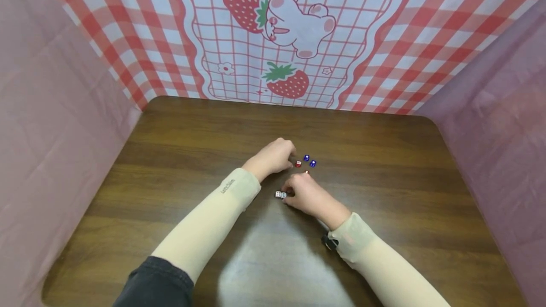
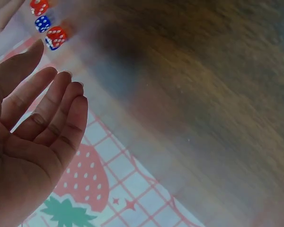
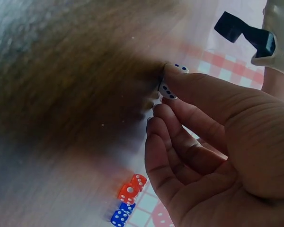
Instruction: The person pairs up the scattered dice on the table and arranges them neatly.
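Two white dice (image 1: 278,194) sit side by side on the brown table. My right hand (image 1: 307,193) pinches the nearer white die (image 3: 167,91) between thumb and forefinger, its other fingers curved loosely below. Beyond that hand lie two blue dice (image 1: 313,163) and a red die (image 1: 298,163); a second red die (image 1: 306,172) is mostly hidden behind the knuckles. My left hand (image 1: 275,155) hovers just left of the red die. In the left wrist view its fingers (image 2: 61,101) are relaxed and slightly bent with nothing in them, the thumb tip close to a red die (image 2: 56,35).
The wooden table (image 1: 179,127) has rounded far corners. Behind it hangs a red-and-white checked cloth (image 1: 141,27) with strawberries. Pink cloths (image 1: 55,84) close off both sides. A black band (image 1: 330,241) is on the right wrist.
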The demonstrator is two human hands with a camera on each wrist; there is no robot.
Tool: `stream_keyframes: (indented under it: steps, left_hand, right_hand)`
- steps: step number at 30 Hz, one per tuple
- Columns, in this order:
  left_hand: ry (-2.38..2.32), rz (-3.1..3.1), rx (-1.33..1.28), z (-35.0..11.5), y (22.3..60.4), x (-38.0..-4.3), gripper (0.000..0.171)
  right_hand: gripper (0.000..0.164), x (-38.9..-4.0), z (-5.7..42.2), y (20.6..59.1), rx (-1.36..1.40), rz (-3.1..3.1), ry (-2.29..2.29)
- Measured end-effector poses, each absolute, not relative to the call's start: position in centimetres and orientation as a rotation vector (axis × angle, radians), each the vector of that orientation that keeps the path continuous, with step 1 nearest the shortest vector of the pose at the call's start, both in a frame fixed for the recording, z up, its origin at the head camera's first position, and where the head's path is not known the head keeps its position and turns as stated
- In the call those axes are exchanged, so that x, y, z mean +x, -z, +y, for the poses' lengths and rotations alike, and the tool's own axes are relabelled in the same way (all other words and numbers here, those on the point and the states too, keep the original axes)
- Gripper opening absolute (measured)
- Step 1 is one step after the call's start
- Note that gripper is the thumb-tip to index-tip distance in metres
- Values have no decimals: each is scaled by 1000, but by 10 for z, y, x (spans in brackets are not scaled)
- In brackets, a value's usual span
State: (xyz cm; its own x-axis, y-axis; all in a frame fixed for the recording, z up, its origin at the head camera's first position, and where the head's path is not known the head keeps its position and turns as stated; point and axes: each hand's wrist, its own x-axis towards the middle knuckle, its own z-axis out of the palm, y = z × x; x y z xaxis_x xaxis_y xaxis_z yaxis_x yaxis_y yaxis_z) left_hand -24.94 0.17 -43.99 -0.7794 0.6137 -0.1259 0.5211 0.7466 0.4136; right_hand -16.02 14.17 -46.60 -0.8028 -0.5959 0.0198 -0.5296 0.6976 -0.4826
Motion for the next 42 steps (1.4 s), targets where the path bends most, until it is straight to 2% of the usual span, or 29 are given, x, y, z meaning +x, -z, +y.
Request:
stream_keyframes:
  steps: [12,25,32,42]
  left_hand:
    - [-499,2675,878,9,441,-252,7]
    - [-501,2678,956,17,447,-255,12]
    - [-480,2692,954,21,449,-255,4]
    - [-452,2708,909,24,451,-254,12]
  right_hand:
    - [7,-159,142,463,-884,2785,745]
    - [8,-159,144,468,-897,2802,756]
    - [8,-161,144,471,-913,2797,763]
    - [8,-161,143,471,-919,2800,767]
